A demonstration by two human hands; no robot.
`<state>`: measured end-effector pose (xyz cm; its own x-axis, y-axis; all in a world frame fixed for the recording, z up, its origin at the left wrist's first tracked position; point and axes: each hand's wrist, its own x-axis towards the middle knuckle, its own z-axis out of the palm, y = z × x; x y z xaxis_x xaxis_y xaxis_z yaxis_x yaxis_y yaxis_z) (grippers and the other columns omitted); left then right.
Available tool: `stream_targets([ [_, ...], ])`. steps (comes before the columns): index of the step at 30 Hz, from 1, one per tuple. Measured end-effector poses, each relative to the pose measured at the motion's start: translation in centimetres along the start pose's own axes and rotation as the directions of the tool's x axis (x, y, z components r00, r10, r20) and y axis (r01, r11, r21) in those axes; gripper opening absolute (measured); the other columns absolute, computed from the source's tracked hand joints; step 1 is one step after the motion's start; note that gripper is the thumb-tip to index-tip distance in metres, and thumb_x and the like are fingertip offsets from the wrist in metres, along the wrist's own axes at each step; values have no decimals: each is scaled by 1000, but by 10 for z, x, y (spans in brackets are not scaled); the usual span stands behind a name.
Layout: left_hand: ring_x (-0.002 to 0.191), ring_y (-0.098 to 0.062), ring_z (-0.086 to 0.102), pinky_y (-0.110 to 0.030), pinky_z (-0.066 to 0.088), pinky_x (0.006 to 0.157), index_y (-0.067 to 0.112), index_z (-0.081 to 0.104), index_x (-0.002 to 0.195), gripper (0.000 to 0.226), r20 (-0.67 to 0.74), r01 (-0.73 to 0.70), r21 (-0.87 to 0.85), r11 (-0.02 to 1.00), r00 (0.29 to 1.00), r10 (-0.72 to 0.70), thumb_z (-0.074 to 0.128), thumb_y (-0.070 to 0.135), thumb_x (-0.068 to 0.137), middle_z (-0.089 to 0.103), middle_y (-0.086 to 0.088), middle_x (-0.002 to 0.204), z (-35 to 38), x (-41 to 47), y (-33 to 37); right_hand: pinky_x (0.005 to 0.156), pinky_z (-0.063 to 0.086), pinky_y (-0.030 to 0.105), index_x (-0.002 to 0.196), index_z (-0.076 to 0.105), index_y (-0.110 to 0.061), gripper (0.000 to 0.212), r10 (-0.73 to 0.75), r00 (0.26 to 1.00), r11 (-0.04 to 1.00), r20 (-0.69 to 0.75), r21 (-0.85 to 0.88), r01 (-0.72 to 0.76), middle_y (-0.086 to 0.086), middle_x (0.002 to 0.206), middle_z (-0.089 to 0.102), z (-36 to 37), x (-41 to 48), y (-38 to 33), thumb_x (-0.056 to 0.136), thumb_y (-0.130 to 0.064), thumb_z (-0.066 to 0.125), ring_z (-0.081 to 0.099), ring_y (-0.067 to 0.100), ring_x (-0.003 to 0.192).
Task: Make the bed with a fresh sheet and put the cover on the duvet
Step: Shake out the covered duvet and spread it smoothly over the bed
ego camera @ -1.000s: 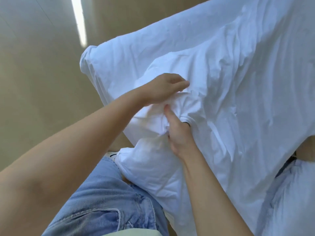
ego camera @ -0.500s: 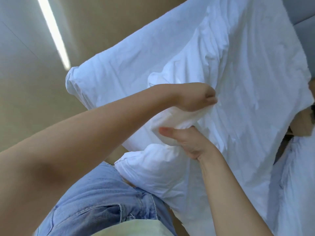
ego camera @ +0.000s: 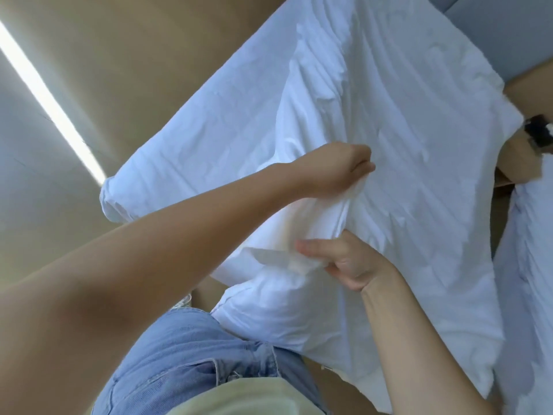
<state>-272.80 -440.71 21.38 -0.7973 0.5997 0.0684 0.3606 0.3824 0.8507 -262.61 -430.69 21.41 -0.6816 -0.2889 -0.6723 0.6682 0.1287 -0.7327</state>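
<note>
A large white duvet cover (ego camera: 398,121) hangs crumpled in front of me, filling the middle and right of the head view. My left hand (ego camera: 335,169) is curled into a fist and grips a bunched fold of the cloth from above. Just below it, my right hand (ego camera: 344,259) pinches the same bunch of white fabric, thumb pointing left. A padded white corner (ego camera: 269,313) sags against my denim-clad leg. What lies inside the cover is hidden.
The tan floor (ego camera: 149,55) with a bright strip of light (ego camera: 51,100) spreads to the left. More white bedding (ego camera: 529,280) lies at the right edge. A small dark object (ego camera: 538,133) sits beyond the cover at the right. My jeans (ego camera: 185,363) fill the bottom.
My left hand has travelled right along the fabric and closed into a fist on it. The right hand has turned so its thumb points left. The camera has swung, shifting the cover rightward.
</note>
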Motion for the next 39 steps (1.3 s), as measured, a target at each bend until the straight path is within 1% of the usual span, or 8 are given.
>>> stream_targets([
  [8,85,-9,53,-24,42,79,10,60,101,26,196,327,-466,822,944,-265,46,32,98,57,6,91,11,-35,-25,72,55,24,77,79,-22,14,-267,935,942,-234,142,304,-1,84,74,-10,1,-5,70,-10,73,70,13,82],
  [15,44,0,39,-20,28,47,22,30,53,47,-305,208,-310,928,903,-304,46,31,97,40,12,42,4,-13,-11,59,51,17,58,75,-18,10,-191,964,979,-185,34,201,-3,63,70,8,6,-3,68,-17,78,67,6,61],
  [19,50,-9,35,-32,19,54,18,24,58,47,-235,73,-11,997,969,-73,42,33,100,34,5,51,0,14,8,90,53,36,93,74,-13,32,-158,987,985,-35,-74,155,9,100,73,-2,-2,-11,62,-12,78,68,23,98],
  [24,49,-7,32,-27,24,54,20,25,61,44,-187,73,-130,989,978,-96,44,32,99,30,9,55,1,24,19,92,41,46,99,68,2,33,-144,989,982,-5,-126,143,35,108,59,-18,-1,-16,70,-15,71,57,39,95],
  [27,83,-3,45,-23,37,78,21,49,93,17,-207,41,-191,981,975,-81,52,38,94,46,11,89,-1,13,7,87,41,39,95,74,-10,24,-209,975,970,-75,113,216,18,102,62,-29,3,-10,75,-18,64,57,28,94],
  [30,114,-3,43,-20,33,96,24,38,137,68,-4,195,-277,941,979,-204,58,56,81,45,13,122,-1,-4,-10,67,55,22,75,78,-22,24,-253,960,906,-123,319,279,-4,74,72,-38,-1,-6,82,-23,55,69,9,69],
  [33,78,-12,53,-23,39,73,21,61,92,32,215,318,-310,896,941,-260,54,52,86,58,6,83,13,-10,-8,47,45,11,53,72,-22,55,-265,963,860,-59,438,263,-11,47,61,-36,-5,-7,95,-20,37,59,-2,45],
  [39,56,-18,36,-31,25,57,18,30,57,45,-140,74,-65,995,987,-83,42,25,100,37,4,53,22,12,19,66,54,22,79,77,-19,34,-323,939,858,-115,383,342,-1,79,73,-28,-4,-1,56,-42,87,70,12,75],
])
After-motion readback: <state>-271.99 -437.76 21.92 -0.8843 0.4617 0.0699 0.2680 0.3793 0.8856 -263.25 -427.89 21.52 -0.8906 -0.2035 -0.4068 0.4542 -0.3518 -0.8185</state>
